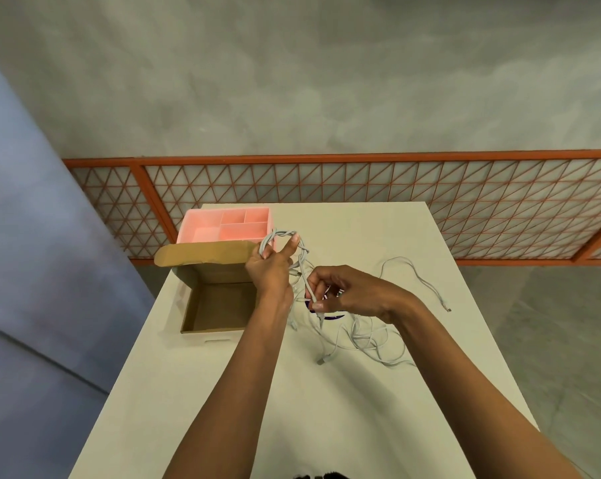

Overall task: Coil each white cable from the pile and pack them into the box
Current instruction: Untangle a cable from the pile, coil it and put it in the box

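Note:
A white cable coil [285, 236] is looped round the fingers of my left hand [269, 271], which holds it up just right of the open cardboard box [219, 305]. My right hand [340, 292] pinches the loose end of the same cable [309, 288] between thumb and fingers, slightly lower and to the right. Below and right of my hands lies the pile of white cables [368, 340] on the table. One more cable [416, 274] trails toward the right edge. The box interior shows bare cardboard, and its lid flap stands open at the back.
A pink divided tray [202, 223] stands behind the box at the table's far left. The white table [326, 409] ends close on both sides. An orange lattice railing [396, 188] runs beyond the far edge.

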